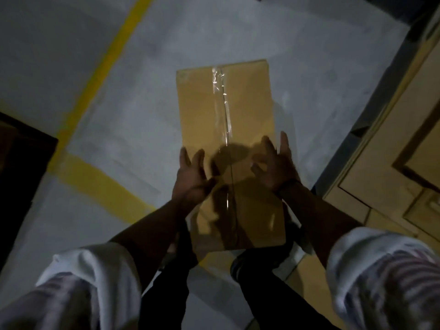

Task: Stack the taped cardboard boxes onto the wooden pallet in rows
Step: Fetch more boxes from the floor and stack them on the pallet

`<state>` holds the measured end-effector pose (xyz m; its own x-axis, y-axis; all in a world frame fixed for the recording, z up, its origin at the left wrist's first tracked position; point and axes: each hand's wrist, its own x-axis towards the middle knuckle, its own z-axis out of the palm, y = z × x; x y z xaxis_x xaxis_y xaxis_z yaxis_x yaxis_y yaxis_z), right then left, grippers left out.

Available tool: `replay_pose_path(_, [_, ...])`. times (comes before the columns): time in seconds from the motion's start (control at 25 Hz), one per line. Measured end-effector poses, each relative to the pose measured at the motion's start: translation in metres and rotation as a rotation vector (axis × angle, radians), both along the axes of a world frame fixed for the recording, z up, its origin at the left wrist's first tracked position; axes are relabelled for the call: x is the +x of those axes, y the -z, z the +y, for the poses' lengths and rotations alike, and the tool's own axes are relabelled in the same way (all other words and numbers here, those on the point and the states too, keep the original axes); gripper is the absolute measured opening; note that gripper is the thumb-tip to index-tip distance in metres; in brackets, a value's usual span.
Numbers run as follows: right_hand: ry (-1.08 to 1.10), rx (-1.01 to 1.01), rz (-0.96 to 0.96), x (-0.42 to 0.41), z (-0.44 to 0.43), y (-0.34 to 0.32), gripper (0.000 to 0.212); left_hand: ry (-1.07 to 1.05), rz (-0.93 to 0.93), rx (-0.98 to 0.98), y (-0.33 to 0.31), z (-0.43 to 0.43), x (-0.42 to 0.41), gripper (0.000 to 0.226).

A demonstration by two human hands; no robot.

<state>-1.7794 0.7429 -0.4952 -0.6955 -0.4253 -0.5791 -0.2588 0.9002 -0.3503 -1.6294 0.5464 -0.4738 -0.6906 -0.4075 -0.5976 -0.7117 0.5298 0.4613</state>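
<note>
A brown cardboard box with clear tape along its middle seam lies lengthwise in front of me over the grey floor. My left hand hovers above the box's left side with its fingers spread and straight. My right hand is over the box's right side, fingers spread and loosely bent, holding nothing. Both hands cast shadows on the box top. Whether either hand touches the box I cannot tell. No wooden pallet is plainly visible.
Several more cardboard boxes are stacked close on the right. Yellow lines run across the grey floor at left. A dark object sits at the left edge. My dark-trousered legs stand below the box.
</note>
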Motion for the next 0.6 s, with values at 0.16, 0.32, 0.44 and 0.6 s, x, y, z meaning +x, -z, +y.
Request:
replay_pose_path(0.16, [0.039,-0.091,-0.093,0.005,-0.005,0.013,0.097,-0.246,-0.014,0.006,0.000,0.008,-0.008,0.099])
replay_pose_path(0.32, [-0.139,-0.093,-0.002,0.016,-0.004,-0.107,0.096,-0.330,0.015,-0.102,-0.124,0.017,0.015,0.095])
replay_pose_path(0.44, [-0.292,-0.100,0.115,0.025,-0.016,-0.256,0.086,-0.358,0.049,-0.230,-0.281,0.021,0.032,0.093])
replay_pose_path(0.6, [-0.319,-0.167,0.103,0.058,-0.053,-0.450,0.086,-0.518,0.067,-0.343,-0.467,0.020,0.072,0.096])
